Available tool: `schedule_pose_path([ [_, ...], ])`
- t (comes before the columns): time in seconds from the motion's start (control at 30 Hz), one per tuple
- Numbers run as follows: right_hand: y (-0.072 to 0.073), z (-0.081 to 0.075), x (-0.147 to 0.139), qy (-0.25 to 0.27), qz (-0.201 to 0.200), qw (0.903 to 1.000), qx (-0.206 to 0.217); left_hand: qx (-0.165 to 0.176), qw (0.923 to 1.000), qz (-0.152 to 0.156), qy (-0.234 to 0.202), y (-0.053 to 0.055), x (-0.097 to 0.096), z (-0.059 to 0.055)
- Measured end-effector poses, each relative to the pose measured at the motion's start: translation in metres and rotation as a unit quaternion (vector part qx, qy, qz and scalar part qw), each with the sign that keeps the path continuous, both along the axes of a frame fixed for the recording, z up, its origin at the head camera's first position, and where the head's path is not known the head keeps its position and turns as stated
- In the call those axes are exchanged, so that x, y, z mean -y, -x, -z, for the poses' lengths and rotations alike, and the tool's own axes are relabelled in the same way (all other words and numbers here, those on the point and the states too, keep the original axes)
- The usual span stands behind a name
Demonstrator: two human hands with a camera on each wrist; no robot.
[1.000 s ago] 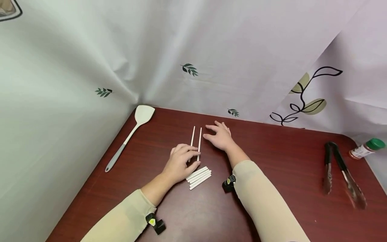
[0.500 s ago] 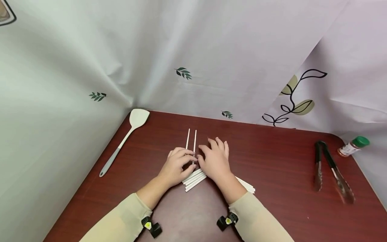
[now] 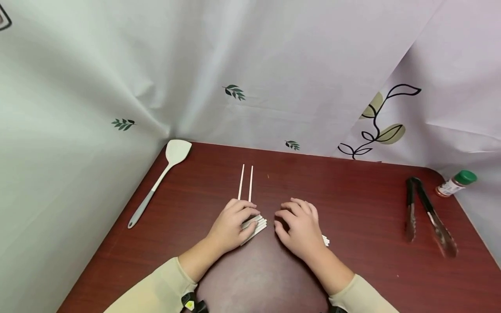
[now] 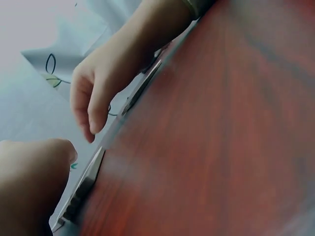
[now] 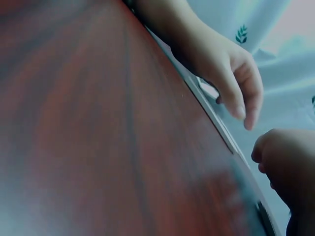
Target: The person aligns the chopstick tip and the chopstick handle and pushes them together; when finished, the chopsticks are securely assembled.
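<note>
Two thin white sticks (image 3: 241,182) lie side by side, pointing away from me, in the head view. Their near ends vanish behind my left hand (image 3: 233,224). That hand hovers low over a left bundle of white sticks (image 3: 260,224), its fingers loosely bent and overlapping the bundle. To the right is my right hand (image 3: 300,226), fingers relaxed and apart, partly covering a right bundle of white sticks (image 3: 325,240). In the left wrist view, the fingers of my right hand (image 4: 110,73) hang down with nothing gripped. My left hand (image 5: 216,59) looks much the same in the right wrist view.
A white spatula (image 3: 156,184) with a grey handle lies along the left table edge. Metal tongs (image 3: 430,213) with black handles lie at the right. Behind them a green-capped spice jar (image 3: 455,183) is at the edge. A patterned cloth (image 3: 258,65) hangs behind the table.
My right hand has come nearer from the far side, then moved right over the right bundle. My left hand has drawn back slightly from the two sticks onto the left bundle.
</note>
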State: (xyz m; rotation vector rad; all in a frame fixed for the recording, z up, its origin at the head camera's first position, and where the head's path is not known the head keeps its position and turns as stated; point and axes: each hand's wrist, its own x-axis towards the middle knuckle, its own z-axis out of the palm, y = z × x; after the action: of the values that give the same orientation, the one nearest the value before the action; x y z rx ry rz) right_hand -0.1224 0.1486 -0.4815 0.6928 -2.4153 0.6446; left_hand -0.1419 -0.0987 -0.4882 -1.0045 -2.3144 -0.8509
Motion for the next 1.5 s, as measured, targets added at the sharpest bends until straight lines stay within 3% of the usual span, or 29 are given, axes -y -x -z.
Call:
schedule_pose_path([
  [0.13, -0.007, 0.002, -0.019, 0.01, -0.002, 0.9999, -0.009, 0.015, 0.9998, -0.01, 0.007, -0.006, -0.001, -0.001],
  [0.57, -0.028, 0.006, -0.075, 0.023, 0.06, 0.9968, 0.048, 0.072, 0.9959, -0.032, 0.045, -0.018, -0.001, 0.003],
  [1.07, -0.031, 0.012, -0.075, 0.067, -0.017, 0.995, 0.071, 0.071, 0.997, -0.017, 0.026, -0.022, -0.002, 0.001],
  [1.3, -0.031, 0.012, -0.075, 0.075, -0.01, 0.9948, 0.068, 0.104, 0.9941, -0.019, 0.023, -0.024, -0.004, -0.003],
  [1.5, -0.029, 0.013, -0.076, 0.089, -0.005, 0.9916, 0.094, 0.13, 0.9911, -0.024, 0.017, -0.026, -0.005, -0.004],
])
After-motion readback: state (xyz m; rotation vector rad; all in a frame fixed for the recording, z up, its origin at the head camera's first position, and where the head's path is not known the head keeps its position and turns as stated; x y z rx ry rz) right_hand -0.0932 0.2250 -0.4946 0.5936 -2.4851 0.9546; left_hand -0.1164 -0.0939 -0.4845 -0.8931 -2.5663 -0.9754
